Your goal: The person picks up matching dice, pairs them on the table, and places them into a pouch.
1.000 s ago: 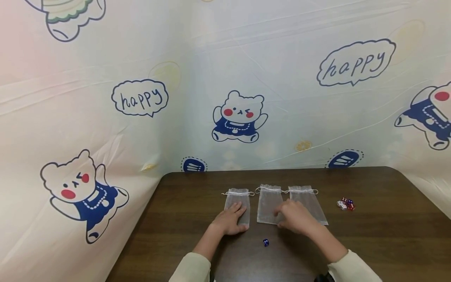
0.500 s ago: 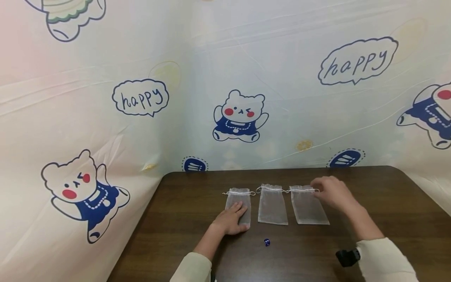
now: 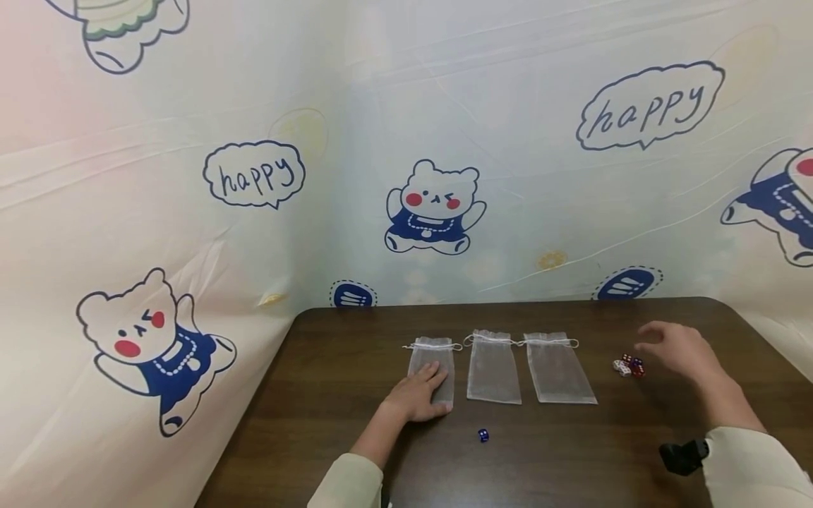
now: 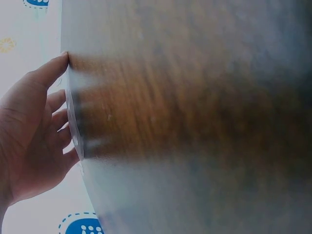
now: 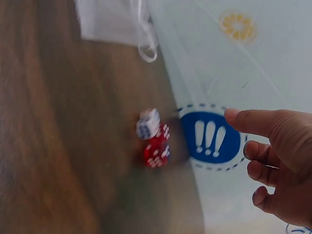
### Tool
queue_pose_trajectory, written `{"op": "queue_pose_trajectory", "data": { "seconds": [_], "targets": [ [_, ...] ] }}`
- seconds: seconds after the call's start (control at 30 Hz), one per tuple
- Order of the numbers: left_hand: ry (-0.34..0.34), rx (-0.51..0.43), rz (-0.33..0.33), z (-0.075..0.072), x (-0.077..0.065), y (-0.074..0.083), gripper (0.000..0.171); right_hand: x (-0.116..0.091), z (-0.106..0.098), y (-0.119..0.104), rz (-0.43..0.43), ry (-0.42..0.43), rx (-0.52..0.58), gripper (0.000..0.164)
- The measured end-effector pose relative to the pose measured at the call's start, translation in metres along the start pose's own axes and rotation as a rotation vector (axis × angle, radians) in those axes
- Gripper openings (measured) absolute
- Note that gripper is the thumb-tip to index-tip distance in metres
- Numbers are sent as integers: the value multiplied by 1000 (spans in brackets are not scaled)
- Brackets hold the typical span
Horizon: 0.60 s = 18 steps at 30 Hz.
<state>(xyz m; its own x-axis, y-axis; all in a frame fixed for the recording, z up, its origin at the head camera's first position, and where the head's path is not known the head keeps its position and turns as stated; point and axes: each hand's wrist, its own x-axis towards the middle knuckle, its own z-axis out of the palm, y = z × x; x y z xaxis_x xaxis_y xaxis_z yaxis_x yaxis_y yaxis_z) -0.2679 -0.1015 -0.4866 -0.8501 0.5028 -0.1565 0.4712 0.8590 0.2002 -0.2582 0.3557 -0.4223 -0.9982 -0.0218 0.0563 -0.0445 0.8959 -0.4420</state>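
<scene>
My left hand rests with spread fingers on the leftmost sheer white drawstring bag. In the left wrist view the same hand shows its fingertips along the tabletop's edge. To the right lie a middle drawstring bag and a right drawstring bag, both flat. My right hand hovers just right of a small cluster of red, white and blue dice, with nothing between its loosely bent fingers. In the right wrist view the dice sit apart from the fingertips.
A single blue die lies on the brown wooden table, nearer the front than the bags. A printed cloth with bears hangs behind and beside the table. A black strap piece sits at my right sleeve.
My right hand has moved from over the middle and right bags, past the right bag's top, to beside the dice cluster. My left hand has stayed on the leftmost bag.
</scene>
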Motion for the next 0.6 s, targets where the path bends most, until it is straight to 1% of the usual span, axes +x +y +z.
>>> {"op": "queue_pose_trajectory", "data": {
  "seconds": [0.13,0.4,0.6],
  "targets": [
    [4,7,9,-1,-1,1,68,-2,4,12,43,-49,-2,41],
    [3,9,6,-1,-1,0,67,1,16,28,76,-135,15,30],
    [4,11,6,0,0,-1,67,4,23,31,113,-151,8,34]
  ]
}}
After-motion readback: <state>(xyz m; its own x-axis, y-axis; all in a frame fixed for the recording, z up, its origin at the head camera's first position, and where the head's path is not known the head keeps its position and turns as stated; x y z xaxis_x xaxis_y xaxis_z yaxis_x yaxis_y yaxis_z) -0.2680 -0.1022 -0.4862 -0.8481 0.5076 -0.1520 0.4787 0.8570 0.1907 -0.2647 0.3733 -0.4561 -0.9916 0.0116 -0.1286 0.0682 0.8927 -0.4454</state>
